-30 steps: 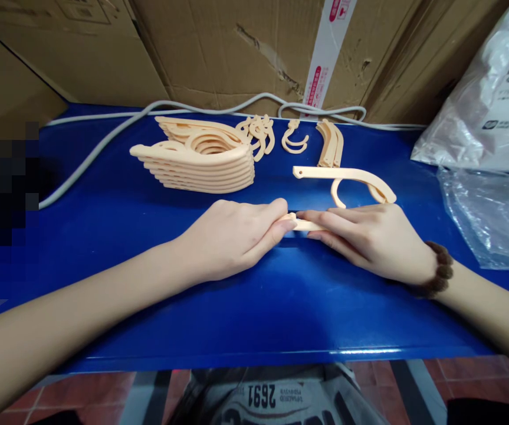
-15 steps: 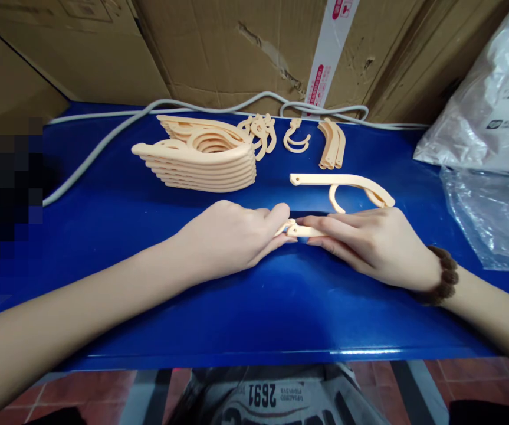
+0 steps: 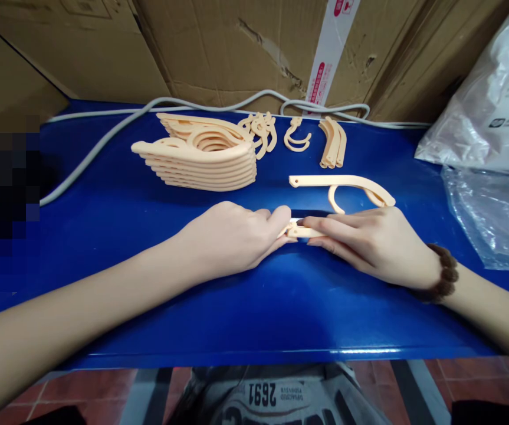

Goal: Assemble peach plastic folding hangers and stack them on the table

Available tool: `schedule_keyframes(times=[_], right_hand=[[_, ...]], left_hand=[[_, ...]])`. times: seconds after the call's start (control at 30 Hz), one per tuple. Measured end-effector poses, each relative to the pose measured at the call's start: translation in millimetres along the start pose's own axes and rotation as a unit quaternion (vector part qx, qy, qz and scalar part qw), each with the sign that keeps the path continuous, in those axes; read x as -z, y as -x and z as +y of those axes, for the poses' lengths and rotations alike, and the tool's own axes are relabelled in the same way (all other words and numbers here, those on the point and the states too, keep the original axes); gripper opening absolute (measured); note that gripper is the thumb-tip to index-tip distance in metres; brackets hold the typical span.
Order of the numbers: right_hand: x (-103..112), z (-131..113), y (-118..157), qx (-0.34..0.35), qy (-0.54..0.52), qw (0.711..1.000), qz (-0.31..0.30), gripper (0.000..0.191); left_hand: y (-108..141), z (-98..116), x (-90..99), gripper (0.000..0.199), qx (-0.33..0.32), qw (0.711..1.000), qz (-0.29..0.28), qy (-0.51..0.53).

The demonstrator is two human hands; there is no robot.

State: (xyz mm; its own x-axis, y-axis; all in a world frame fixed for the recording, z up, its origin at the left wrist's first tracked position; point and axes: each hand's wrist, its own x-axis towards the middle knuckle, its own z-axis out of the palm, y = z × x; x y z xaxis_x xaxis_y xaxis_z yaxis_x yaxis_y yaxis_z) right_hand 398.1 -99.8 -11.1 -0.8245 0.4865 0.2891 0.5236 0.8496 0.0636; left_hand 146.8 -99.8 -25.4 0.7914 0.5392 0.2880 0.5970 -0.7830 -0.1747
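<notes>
My left hand [image 3: 240, 236] is closed, thumb and fingers pinching a small cream plastic hanger hook [image 3: 284, 231], most of it hidden by the fingers. From the right, my right hand [image 3: 364, 239] grips a cream hanger arm [image 3: 302, 232] with a hole near its end. The two pieces meet between my fingertips, low over the table. Just beyond my right hand lies another cream hanger arm [image 3: 320, 180], with a curved piece under it. A stack of folded cream hangers [image 3: 210, 168] sits behind my left hand.
Several loose hooks [image 3: 260, 133], a separate hook [image 3: 297, 139] and short curved arms [image 3: 332, 143] lie toward the back of the blue table [image 3: 236, 319]. A grey cable [image 3: 99, 153] runs along the rear, before cardboard boxes [image 3: 219, 53]. Plastic bags [image 3: 479, 130] are at right.
The hook's end has come closer against the end of the hanger arm, and my right fingertips have shifted slightly over the joint. Both hands otherwise stay in place.
</notes>
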Motion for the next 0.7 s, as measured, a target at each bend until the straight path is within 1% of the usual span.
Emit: schedule_keyframes(times=[0.17, 0.27, 0.37, 0.53, 0.7], right_hand=[[0.3, -0.3, -0.4, -0.004, -0.006, 1.0, -0.007, 0.034], [0.4, 0.4, -0.2, -0.011, -0.028, 0.999, -0.014, 0.035], [0.7, 1.4, 0.0, -0.019, -0.057, 0.998, -0.022, 0.037], [3.0, 2.9, -0.1, -0.022, -0.077, 0.996, -0.031, 0.038], [5.4, 5.4, -1.4, -0.042, -0.122, 0.989, -0.074, 0.037]], left_hand=[[0.7, -0.7, 0.7, 0.03, -0.014, 1.0, 0.007, -0.007], [0.4, -0.8, 0.7, 0.032, -0.021, 1.0, 0.016, -0.014], [0.1, -0.6, 1.2, 0.034, -0.033, 0.998, 0.029, -0.035], [0.2, 0.0, 4.3, 0.032, -0.044, 0.996, 0.033, -0.073], [1.0, 1.9, 8.1, 0.028, -0.061, 0.991, 0.038, -0.109]])
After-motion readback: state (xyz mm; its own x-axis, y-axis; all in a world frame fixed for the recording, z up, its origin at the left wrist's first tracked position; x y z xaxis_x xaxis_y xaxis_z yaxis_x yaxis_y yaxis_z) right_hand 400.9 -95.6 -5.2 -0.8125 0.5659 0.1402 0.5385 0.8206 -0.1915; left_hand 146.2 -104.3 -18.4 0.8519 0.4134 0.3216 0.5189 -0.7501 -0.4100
